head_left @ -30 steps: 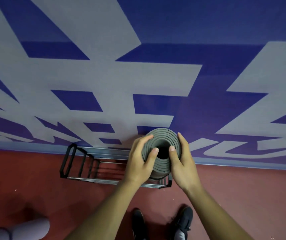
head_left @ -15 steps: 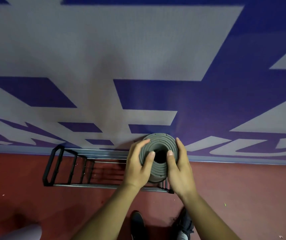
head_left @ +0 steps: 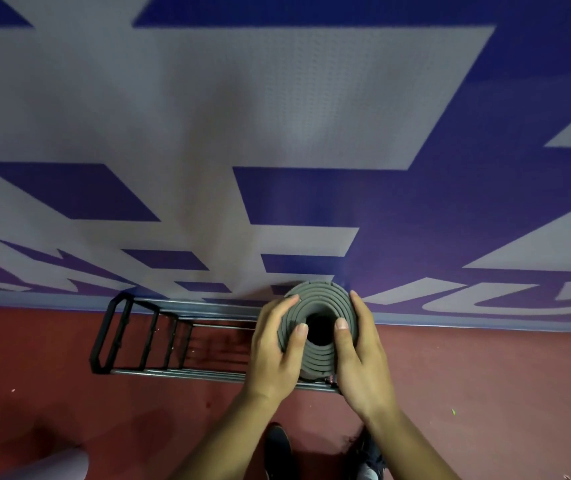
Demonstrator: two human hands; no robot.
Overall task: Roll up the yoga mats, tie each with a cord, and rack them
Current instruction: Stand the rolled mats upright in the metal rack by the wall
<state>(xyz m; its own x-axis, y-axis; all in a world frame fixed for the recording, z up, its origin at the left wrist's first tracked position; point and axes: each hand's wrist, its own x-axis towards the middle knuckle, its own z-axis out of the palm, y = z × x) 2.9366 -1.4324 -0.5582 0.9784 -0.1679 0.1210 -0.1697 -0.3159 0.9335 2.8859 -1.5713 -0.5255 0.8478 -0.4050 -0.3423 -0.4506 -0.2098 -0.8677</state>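
Holding the rolled mat [head_left: 315,299] upright at the right end of the rack [head_left: 104,341], we note left hand [head_left: 273,351] and right hand [head_left: 363,362] curled round its top, thumbs at the core. We advise seating it squarely, without tilting.

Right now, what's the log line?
step: racking | left hand, right hand: gripping rolled grey yoga mat, upright | place: right end of rack
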